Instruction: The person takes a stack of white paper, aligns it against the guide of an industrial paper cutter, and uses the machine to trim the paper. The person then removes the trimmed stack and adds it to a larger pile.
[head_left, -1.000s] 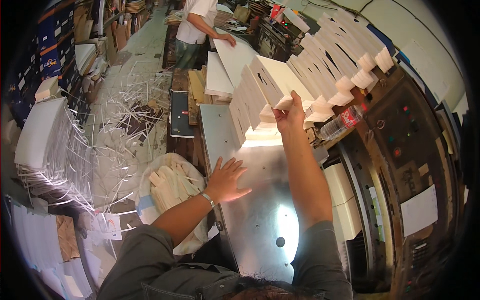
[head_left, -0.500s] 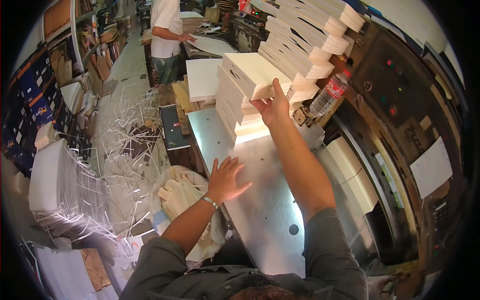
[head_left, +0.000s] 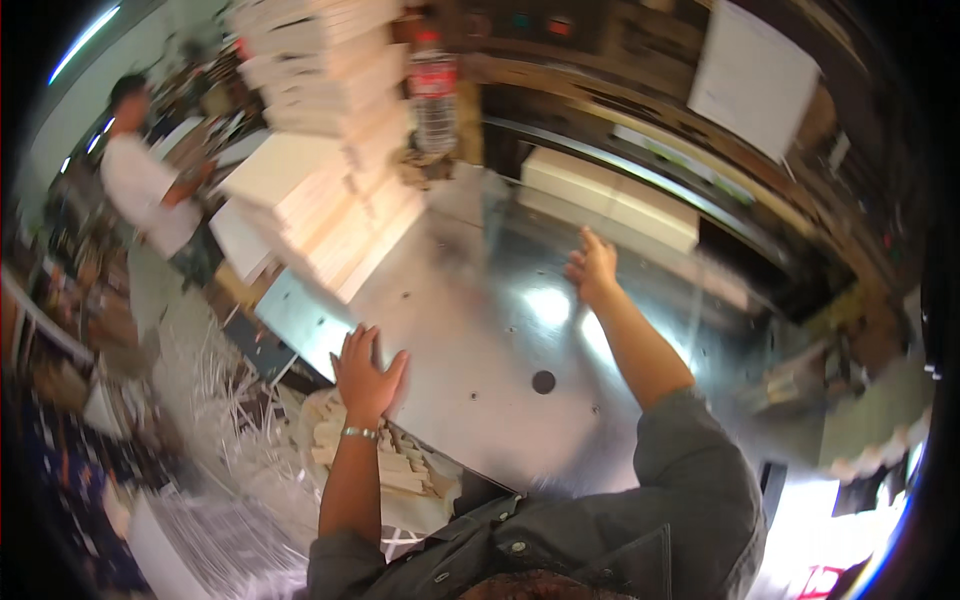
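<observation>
My left hand [head_left: 368, 375] lies with fingers spread on the near left edge of a shiny metal table [head_left: 450, 350], and holds nothing. Over the table's right half, my right hand [head_left: 594, 265] is stretched out, somewhat blurred, with its fingers apart and nothing in them. Beyond it, a long cream block of paper [head_left: 610, 195] sits in the slot of a large dark machine [head_left: 640, 65]. At the table's far left, a stack of cream paper blocks [head_left: 330, 215] stands apart from both hands.
A clear bottle with a red label [head_left: 433, 105] stands beside a taller pile of blocks [head_left: 320, 65]. A white sheet [head_left: 752, 75] hangs on the machine. A bag of paper offcuts [head_left: 385, 465] and scattered strips [head_left: 230, 400] lie left of the table. Farther left stands another person [head_left: 150, 185].
My right hand has left the paper stack and moved right, toward the machine slot. The view has swung right. My left hand stays at the table edge.
</observation>
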